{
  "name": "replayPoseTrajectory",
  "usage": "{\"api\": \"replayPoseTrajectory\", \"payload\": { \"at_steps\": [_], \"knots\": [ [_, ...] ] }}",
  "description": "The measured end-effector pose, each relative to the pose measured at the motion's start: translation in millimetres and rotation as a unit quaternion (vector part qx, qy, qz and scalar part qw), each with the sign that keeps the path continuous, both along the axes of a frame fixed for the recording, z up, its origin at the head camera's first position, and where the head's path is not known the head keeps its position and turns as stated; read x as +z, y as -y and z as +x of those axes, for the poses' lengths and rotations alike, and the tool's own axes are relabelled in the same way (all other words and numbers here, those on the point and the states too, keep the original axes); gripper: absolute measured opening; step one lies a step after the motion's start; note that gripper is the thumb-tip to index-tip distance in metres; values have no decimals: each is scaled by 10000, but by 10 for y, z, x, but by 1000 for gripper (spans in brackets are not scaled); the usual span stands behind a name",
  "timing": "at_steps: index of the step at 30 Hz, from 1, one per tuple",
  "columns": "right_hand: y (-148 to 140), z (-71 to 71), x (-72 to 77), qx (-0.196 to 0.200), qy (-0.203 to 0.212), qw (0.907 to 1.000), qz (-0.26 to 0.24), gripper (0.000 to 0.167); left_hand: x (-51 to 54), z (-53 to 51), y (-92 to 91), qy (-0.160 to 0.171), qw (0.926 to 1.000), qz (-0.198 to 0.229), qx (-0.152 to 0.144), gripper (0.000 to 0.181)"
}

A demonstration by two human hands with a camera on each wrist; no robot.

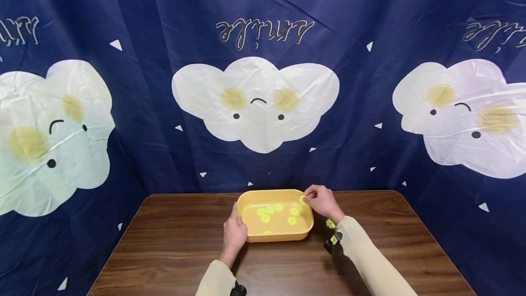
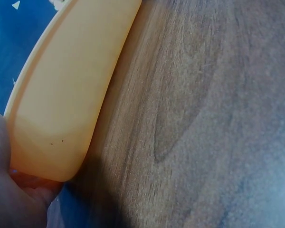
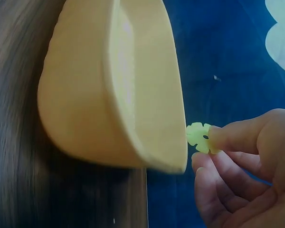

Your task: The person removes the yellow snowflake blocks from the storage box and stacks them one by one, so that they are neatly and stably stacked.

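Tiny yellow-green flower piece (image 3: 198, 136) right at the corner of a yellow plastic basin (image 1: 275, 237)

So the basin sits on the wood-look table (image 1: 172, 241), long axis running left to right across the person's front. The flower piece is up at the far right corner, level with the rim or thereabouts. I honestly can't tell if it's touching.

Right hand (image 1: 322, 201) is the near one by a mile: thumb and fingertips closed in a small pinch on the piece, coming in from the right. Left hand (image 1: 235, 232) is way over at the opposite short end, thumb and fingers wrapped on that wall.

Several matching flowers (image 1: 270, 209) lie in the basin, and one loose flower (image 1: 330, 224) is on the table by the right wrist.
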State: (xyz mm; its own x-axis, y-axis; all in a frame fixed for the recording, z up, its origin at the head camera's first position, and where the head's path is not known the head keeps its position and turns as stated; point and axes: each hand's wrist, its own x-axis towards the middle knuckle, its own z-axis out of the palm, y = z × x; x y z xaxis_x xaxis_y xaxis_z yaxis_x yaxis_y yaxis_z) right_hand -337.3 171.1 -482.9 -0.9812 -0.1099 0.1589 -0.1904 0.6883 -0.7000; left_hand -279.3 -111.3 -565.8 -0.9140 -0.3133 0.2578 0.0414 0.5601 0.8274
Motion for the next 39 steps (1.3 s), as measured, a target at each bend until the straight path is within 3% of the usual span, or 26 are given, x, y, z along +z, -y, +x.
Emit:
{"api": "replayPoseTrajectory", "payload": {
  "at_steps": [10, 18, 31, 39],
  "knots": [
    [-377, 0, 0, -216, -232, 9995, -23, 3, 2, 8, 1, -36, 10000, -23, -11, 52],
    [-616, 34, -147, -574, 234, 9981, 55, 5, 12, 19, -6, 54, 10000, 12, 1, 52],
    [-804, 150, -459, -566, 1043, 9926, -263, 4, 9, -3, -7, 50, 10000, 34, -6, 53],
    [-830, 212, -564, -491, 1063, 9925, -339, 5, -13, 2, -1, 94, 9999, 28, -31, 53]
  ]
}}
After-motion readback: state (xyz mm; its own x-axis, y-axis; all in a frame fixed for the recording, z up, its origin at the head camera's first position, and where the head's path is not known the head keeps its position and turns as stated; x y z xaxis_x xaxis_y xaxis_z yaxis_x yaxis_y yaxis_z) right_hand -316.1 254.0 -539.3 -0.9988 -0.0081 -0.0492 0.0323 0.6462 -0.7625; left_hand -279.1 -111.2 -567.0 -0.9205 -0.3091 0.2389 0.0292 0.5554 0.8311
